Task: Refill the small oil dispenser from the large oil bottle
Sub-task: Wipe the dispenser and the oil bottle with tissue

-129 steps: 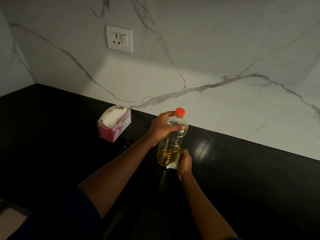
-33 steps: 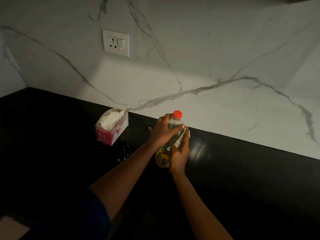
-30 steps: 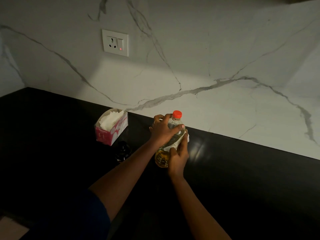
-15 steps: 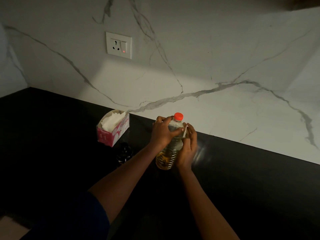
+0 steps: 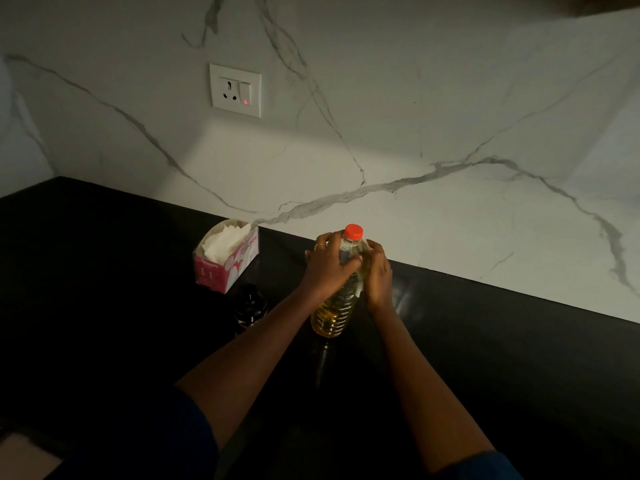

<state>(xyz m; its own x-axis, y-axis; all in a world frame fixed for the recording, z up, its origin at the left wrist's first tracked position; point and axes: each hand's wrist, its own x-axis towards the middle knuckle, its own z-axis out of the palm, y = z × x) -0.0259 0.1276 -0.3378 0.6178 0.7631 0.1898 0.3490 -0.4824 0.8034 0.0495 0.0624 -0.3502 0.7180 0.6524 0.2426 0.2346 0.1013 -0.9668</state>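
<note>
Large oil bottle (image 5: 334, 299) stands upright on the black counter (image 5: 485, 341), long axis vertical, orange cap (image 5: 353, 231) on top & closed. Both my hands are on its upper half: left hand (image 5: 327, 268) wraps the shoulder from the left side, fingers curled round the front w/ tips just under the cap; right hand (image 5: 378, 271) is pressed flat to the right side, fingers together along the plastic. Can't tell if anything's tucked under the right palm. Oil sits only in the lower part, so it prob won't slosh much when tipped.

Small oil dispenser (image 5: 250, 306), dark w/ a black top, stands to the left of the bottle & a bit nearer me, apart from it, just in front of the pink tissue box (image 5: 227, 259). Left forearm passes right beside it.

Cap is straight above both sets of fingers, nearer the left fingertips. My guess for next: one hand stays low on the body, other goes up to twist the cap. Dispenser top looks shut too, needs opening first.
</note>
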